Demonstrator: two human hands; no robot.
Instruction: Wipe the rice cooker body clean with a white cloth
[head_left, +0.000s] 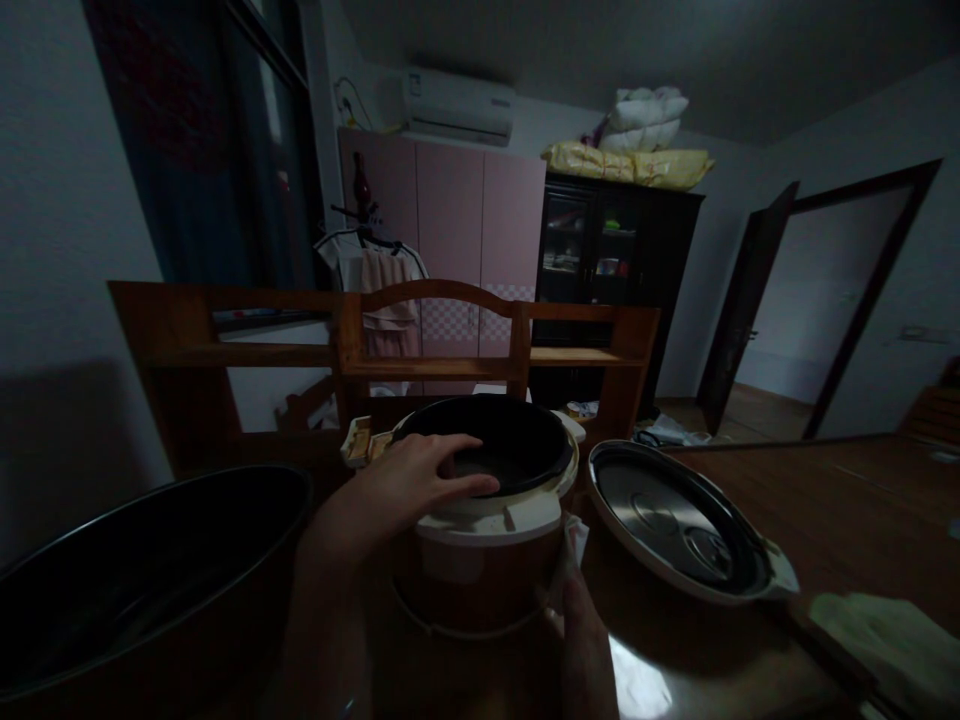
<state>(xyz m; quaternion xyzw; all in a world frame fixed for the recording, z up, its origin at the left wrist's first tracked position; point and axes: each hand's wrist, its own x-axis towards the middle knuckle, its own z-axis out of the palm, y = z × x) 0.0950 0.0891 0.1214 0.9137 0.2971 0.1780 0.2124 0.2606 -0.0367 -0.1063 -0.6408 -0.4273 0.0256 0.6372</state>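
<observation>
An open rice cooker (480,570) with a brown body and cream rim stands on the wooden table, its dark inner pot (517,445) showing. My left hand (420,480) rests on the cooker's near rim, fingers curled over the edge of the pot. My right hand (581,625) is low at the cooker's right side and presses a white cloth (576,545) against its wall. The fingers are closed on the cloth.
The cooker's lid (682,520) lies inner side up to the right. A large dark bowl (142,580) fills the near left. A pale green cloth (892,640) lies at the right edge. A wooden shelf rack (450,350) stands behind the cooker. An open door is far right.
</observation>
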